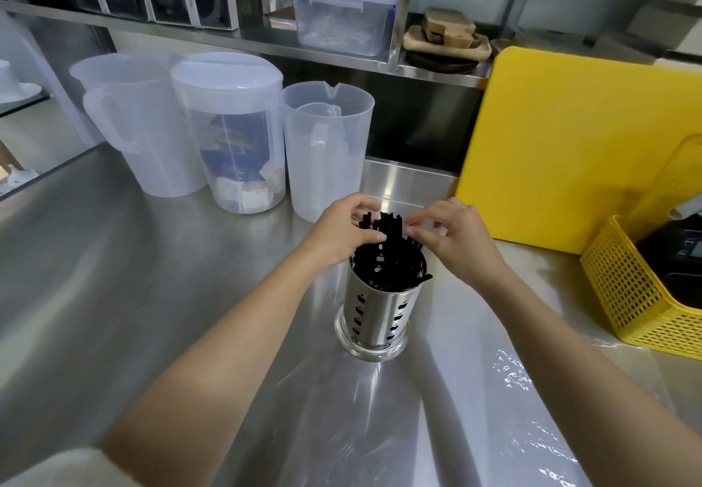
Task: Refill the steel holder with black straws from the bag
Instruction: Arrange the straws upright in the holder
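**Two hands at the tops of the black straws**

Two bare hands meet over a steel holder (374, 310) that stands upright on the steel table (114, 277), a little right of centre. The holder is a perforated cylinder with a wider foot, and it is packed with black straws (387, 255) that fan out above its rim; one straw leans out toward 4 o'clock.

The left hand (342, 234) comes in from 7 o'clock, its fingers curled around the straw tops on that side, thumb pressed against them. The right hand (454, 234) comes in from 5 o'clock, its thumb and forefinger pinching lightly at the straw tips, the other fingers lifted. Each grip touches the straws; neither touches the holder's wall.

A clear plastic bag (513, 380) lies flat and crinkled on the table at 5 o'clock from the holder, near it.

Three translucent jugs (326, 144) stand in a row at 11 o'clock. A yellow cutting board (569, 144) leans upright at 2 o'clock, and a yellow basket (626, 296) sits at 3 o'clock.
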The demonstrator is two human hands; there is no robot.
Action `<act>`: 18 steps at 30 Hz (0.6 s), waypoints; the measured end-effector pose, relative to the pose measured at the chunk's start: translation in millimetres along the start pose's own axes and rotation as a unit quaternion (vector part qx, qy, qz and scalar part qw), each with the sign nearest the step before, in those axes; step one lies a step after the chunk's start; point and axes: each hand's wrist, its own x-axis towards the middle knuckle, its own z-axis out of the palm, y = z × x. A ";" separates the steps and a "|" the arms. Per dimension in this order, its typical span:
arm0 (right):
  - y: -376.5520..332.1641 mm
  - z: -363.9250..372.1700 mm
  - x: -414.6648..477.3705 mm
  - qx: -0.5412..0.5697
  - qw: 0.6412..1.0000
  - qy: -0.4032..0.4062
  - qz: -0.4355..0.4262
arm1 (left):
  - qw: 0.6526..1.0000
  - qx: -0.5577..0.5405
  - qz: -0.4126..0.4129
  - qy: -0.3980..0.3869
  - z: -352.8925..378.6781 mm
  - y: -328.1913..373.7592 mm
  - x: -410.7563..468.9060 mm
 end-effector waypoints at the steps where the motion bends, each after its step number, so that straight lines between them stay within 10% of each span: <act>1: -1.9 1.9 1.8 -0.023 1.000 -0.016 -0.012 | 1.000 0.000 0.003 -0.002 0.0 -0.4 0.5; 18: -13.3 14.1 20.2 0.032 0.997 -0.055 0.036 | 0.996 0.069 0.048 -0.003 -7.4 12.7 -0.3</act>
